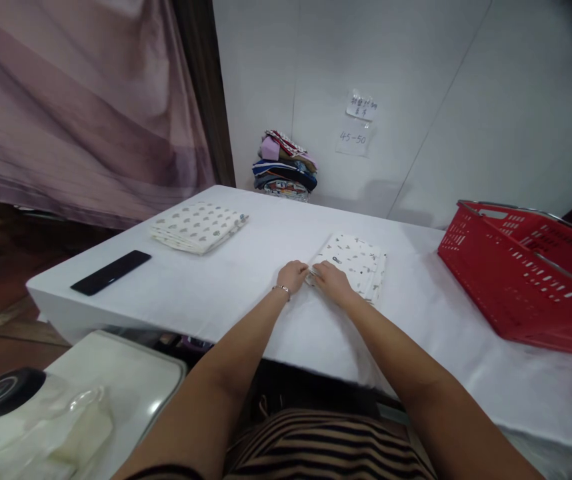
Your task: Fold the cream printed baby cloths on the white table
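Striped fabric on the lap lies nearest, and beyond it both forearms reach to the folded printed cloth (357, 263), whose near-left corner the left hand (292, 275) and right hand (333, 280) pinch together, its length running away rightward on the white table (246, 267) before a pale wall.

Even soft indoor light, faint shadows, wide-angle edge distortion, dark corners.

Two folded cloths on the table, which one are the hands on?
The small-print folded cloth mid-table: both the left hand and right hand rest at its near-left corner. The heart-print cloth lies untouched, far left.
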Available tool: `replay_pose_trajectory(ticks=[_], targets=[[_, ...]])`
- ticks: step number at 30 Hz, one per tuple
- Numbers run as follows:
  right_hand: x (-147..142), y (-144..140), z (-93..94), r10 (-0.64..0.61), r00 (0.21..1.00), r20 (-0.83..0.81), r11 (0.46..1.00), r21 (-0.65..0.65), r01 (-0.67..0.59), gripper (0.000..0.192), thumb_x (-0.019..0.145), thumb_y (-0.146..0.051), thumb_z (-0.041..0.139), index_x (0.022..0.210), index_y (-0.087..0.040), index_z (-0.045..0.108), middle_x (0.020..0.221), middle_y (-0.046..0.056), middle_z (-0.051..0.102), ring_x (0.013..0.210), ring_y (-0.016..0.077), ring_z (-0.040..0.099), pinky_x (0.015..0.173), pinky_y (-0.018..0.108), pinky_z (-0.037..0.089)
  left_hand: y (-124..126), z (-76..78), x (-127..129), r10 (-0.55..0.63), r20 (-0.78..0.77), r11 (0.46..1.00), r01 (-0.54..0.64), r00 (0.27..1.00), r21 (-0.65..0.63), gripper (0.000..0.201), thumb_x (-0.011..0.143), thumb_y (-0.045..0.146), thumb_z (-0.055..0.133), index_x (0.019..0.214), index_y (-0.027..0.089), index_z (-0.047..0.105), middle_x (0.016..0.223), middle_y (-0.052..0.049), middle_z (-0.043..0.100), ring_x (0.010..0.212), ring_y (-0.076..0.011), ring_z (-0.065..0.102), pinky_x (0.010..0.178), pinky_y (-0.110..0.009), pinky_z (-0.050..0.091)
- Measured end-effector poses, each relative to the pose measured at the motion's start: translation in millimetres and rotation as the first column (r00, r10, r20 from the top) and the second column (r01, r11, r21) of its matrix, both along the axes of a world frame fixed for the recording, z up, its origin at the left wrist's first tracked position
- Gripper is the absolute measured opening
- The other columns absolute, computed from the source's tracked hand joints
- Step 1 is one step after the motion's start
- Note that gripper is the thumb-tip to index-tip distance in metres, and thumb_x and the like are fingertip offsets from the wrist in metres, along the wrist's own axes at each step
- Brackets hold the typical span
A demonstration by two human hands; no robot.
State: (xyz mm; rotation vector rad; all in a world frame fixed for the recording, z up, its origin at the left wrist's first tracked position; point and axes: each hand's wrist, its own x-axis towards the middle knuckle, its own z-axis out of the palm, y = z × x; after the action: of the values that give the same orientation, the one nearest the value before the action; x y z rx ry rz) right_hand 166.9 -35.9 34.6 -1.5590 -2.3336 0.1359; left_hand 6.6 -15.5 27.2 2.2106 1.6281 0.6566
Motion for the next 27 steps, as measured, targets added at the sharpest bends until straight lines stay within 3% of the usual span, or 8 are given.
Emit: replay_pose_trajectory(ticks=[3,7,13,21,27], targets=[[-2.1,4.9,1.8,-0.017,0.999,0.044,1.000,-0.010,0.018,0.020,0.091,-0.027,0.041,0.100,-0.024,0.059,0.098,0.004,0.060,0.091,0.0176,0.053,0.067,0.026,0.036,2.2,2.5,-3.0,-0.020,0.030,0.999,0.021,0.999,-0.030,0.019,0.085,0.030,0.049,0.084,0.024,0.067,0.089,0.000,0.065,0.088,-0.0148,0.057,0.075,-0.024,0.042],[-1.6,10.9,1.0,-0.008,0.999,0.050,0.999,-0.039,0.010,0.023,0.091,-0.024,0.040,0.097,-0.024,0.062,0.094,0.004,0.062,0.088,0.0177,0.055,0.068,0.026,0.036,-3.8,-1.0,-3.3,0.057,0.141,0.997,-0.047,0.988,-0.067,0.013,0.082,0.029,0.055,0.091,0.024,0.063,0.089,0.001,0.064,0.084,-0.0132,0.058,0.074,-0.024,0.043],[1.6,12.8,-5.5,-0.029,0.999,-0.021,0.999,-0.024,0.028,0.026,0.090,-0.023,0.041,0.108,-0.024,0.060,0.106,0.004,0.063,0.097,0.0181,0.056,0.081,0.029,0.039,-19.7,-9.2,0.9,0.082,0.195,0.993,-0.097,0.977,0.067,0.011,0.082,0.018,0.051,0.086,0.022,0.060,0.105,-0.002,0.055,0.091,-0.0130,0.054,0.078,-0.025,0.044],[1.3,11.0,-6.7,-0.058,0.993,-0.102,0.998,-0.019,0.056,0.030,0.089,-0.022,0.043,0.116,-0.024,0.056,0.115,0.003,0.062,0.103,0.0181,0.055,0.087,0.031,0.040,-27.0,-9.5,6.3,0.091,0.037,0.991,-0.094,0.995,0.097,0.018,0.085,0.021,0.048,0.085,0.026,0.066,0.100,-0.003,0.054,0.099,-0.0165,0.048,0.077,-0.027,0.042],[1.0,10.9,-5.6,-0.074,0.992,-0.105,0.997,-0.026,0.072,0.027,0.088,-0.023,0.043,0.113,-0.023,0.056,0.110,0.003,0.064,0.099,0.0185,0.057,0.081,0.029,0.040,-27.6,-4.2,12.1,0.021,-0.154,0.989,0.001,0.988,0.145,0.020,0.088,0.025,0.045,0.085,0.024,0.065,0.098,-0.006,0.053,0.100,-0.0204,0.045,0.082,-0.031,0.038]])
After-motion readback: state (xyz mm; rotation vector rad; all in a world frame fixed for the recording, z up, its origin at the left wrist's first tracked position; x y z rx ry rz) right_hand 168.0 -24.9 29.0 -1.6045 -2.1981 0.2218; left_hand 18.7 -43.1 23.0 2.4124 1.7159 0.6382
